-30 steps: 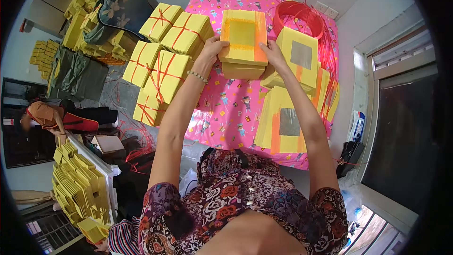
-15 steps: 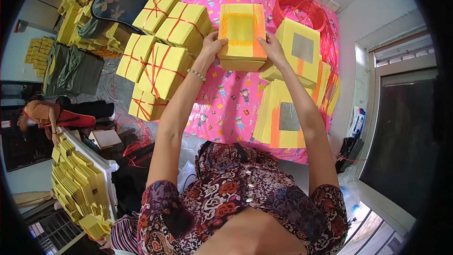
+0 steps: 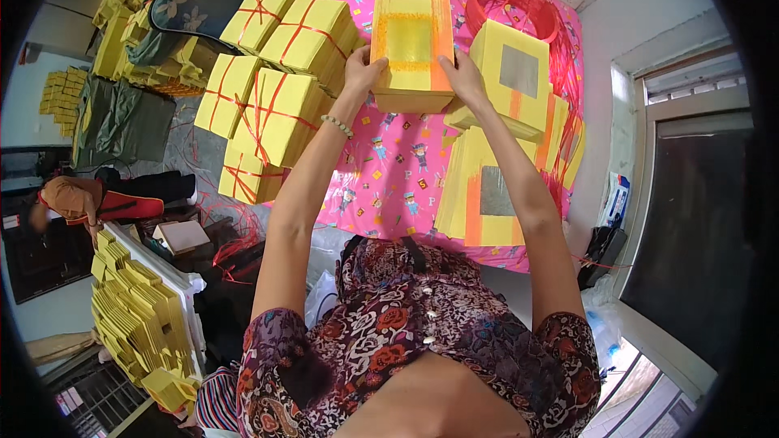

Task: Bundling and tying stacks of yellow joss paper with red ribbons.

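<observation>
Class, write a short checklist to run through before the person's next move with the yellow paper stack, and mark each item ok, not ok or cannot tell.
1. Left hand grips the yellow paper stack: ok.
2. Right hand grips its other side: ok.
3. Stack edges squared: cannot tell.
4. Bare pink cloth below the stack: ok.
5. Red string coil within reach: cannot tell.
6. Tied bundles out of the way, to the left: ok.

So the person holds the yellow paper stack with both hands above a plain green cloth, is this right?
Not quite. The head view shows both hands, left hand and right hand, holding the yellow paper stack, but the cloth below is pink with small cartoon figures, not plain green.
</observation>
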{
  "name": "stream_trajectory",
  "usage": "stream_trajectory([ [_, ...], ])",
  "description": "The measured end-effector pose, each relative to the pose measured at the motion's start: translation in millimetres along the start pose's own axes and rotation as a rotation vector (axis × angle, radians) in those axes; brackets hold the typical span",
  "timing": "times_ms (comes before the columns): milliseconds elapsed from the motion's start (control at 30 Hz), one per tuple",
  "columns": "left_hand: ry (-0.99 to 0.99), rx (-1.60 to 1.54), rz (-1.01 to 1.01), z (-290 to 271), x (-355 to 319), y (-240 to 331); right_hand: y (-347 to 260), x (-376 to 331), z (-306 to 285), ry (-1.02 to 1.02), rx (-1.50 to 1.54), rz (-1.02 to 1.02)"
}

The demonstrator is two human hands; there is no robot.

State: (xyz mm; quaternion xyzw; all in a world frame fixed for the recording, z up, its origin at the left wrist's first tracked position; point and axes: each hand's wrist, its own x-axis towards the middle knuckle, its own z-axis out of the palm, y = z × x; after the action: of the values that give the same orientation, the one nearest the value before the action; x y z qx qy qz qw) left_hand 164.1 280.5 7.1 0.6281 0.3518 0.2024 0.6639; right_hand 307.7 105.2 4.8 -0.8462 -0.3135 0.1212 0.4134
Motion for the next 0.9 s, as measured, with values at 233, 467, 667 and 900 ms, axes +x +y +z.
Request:
stream_trajectory([
  [233,0.046,0.094,0.037,-1,5,-11,-8,0,3,-0.006,-0.108,0.049],
  [467,0.1,0.189,0.081,7,-5,-7,-17,-5,0,0.025,-0.239,0.044],
  [667,0.122,0.208,0.097,5,-4,-7,-32,-9,-3,0.011,-0.369,0.055],
  [900,0.211,0.784,0.225,6,-16,5,-6,-6,-8,0.006,-0.082,0.087],
])
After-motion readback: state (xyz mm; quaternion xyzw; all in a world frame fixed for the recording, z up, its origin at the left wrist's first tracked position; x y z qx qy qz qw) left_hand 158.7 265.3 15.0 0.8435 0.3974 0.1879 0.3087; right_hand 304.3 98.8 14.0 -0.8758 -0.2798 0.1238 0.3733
